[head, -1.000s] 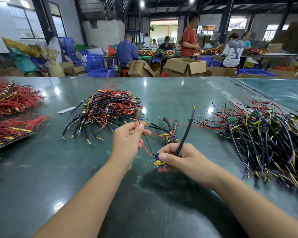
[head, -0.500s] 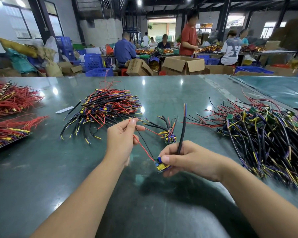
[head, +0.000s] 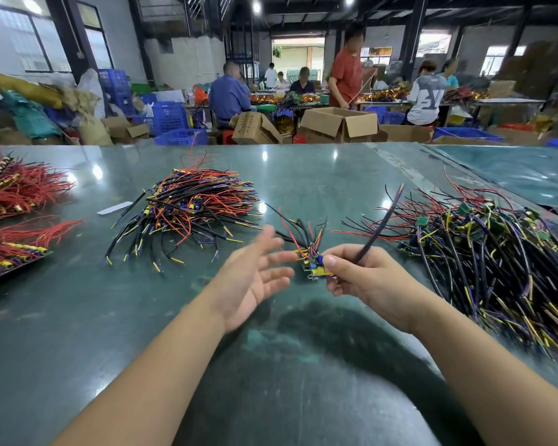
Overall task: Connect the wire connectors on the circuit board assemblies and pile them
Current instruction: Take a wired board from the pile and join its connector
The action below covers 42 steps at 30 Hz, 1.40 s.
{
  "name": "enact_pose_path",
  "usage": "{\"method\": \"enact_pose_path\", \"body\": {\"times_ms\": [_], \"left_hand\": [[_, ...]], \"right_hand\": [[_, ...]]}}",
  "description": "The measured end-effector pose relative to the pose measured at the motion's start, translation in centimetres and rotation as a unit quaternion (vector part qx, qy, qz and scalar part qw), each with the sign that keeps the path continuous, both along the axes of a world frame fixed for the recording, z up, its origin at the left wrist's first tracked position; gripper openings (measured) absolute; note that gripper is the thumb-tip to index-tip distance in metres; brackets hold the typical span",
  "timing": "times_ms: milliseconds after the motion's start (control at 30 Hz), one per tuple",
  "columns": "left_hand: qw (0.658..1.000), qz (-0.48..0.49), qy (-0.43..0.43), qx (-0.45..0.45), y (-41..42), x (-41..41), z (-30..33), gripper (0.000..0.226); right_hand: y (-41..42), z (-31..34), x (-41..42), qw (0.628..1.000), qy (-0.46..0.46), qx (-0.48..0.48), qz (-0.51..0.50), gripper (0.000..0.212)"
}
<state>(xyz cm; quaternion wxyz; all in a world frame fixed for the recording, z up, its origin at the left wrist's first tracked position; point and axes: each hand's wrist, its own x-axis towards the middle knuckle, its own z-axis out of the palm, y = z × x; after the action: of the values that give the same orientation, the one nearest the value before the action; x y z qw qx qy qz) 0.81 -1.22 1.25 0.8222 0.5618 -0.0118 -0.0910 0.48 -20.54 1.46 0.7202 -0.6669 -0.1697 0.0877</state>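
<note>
My right hand [head: 364, 275] pinches a small circuit board assembly [head: 319, 270] with a blue and yellow part, just above the green table [head: 303, 365]. A black cable [head: 379, 225] from it sticks up past my fingers. My left hand [head: 255, 278] is spread, palm up and blurred, just left of the board, holding nothing. Another small board with wires [head: 306, 244] lies on the table just behind. A heap of wired assemblies [head: 187, 214] lies at the left centre. A larger tangled heap with green boards [head: 484, 252] lies on the right.
Bundles of red wires [head: 13, 191] lie at the far left, some on a dark tray [head: 16, 268]. A white strip [head: 113, 208] lies near the left heap. Beyond the table's far edge are cardboard boxes [head: 339, 123], blue crates [head: 171, 117] and several people at other benches.
My left hand has let go of the thin red wire and opened, fingers spread. My right hand, still holding the board, has shifted a little to the right.
</note>
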Motion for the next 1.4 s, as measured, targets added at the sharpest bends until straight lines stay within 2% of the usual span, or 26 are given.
{"method": "enact_pose_path", "body": {"times_ms": [100,167,267,467,767,900,1033,1067,1133,1233,1333,1400], "left_hand": [[0.991,-0.089,-0.059,0.085,-0.7,-0.7,-0.7,0.036],[0.989,-0.079,-0.076,0.096,-0.6,-0.5,-1.1,0.021],[0.991,-0.032,-0.081,0.104,-0.6,-0.3,-1.1,0.002],[0.987,-0.039,-0.094,0.127,-1.2,-0.6,-1.1,0.004],[0.985,0.071,-0.128,0.093,-1.6,-0.3,-0.9,0.019],[0.987,0.112,-0.114,0.018,-1.3,-0.2,-0.6,0.017],[0.989,0.090,-0.080,-0.089,-1.2,-0.2,-0.4,0.007],[0.989,0.079,-0.085,-0.097,-1.2,-0.2,-0.3,0.003],[0.989,0.065,-0.105,-0.085,-1.3,-0.3,-0.4,0.011],[0.987,0.060,-0.130,-0.073,-1.3,-0.4,-0.6,0.014],[0.986,0.066,-0.152,-0.032,-1.3,-0.5,-0.6,0.011],[0.984,0.073,-0.160,-0.002,-1.5,-0.6,-0.7,0.010]], "right_hand": [[0.3,-0.2,-0.1,0.999,-0.008,-0.043,0.006,0.013],[0.8,-0.2,-0.3,0.997,-0.020,-0.074,-0.006,0.008],[1.4,-0.3,-0.3,0.990,-0.037,-0.106,-0.087,0.007],[2.0,-0.4,-0.6,0.977,-0.087,-0.141,-0.135,0.014],[2.7,-0.4,-0.8,0.974,-0.082,-0.084,-0.193,0.021],[3.2,-0.5,-1.1,0.980,-0.088,-0.018,-0.175,0.022],[3.5,-0.7,-1.0,0.975,-0.102,0.027,-0.195,0.023],[3.5,-0.7,-1.0,0.973,-0.104,0.035,-0.202,0.024],[3.4,-0.6,-1.0,0.972,-0.104,0.061,-0.200,0.026],[3.6,-0.6,-1.2,0.974,-0.068,0.099,-0.190,0.024],[3.6,-0.6,-1.1,0.977,0.024,0.143,-0.157,0.014],[3.3,-0.6,-1.0,0.980,0.063,0.104,-0.155,0.012]]}}
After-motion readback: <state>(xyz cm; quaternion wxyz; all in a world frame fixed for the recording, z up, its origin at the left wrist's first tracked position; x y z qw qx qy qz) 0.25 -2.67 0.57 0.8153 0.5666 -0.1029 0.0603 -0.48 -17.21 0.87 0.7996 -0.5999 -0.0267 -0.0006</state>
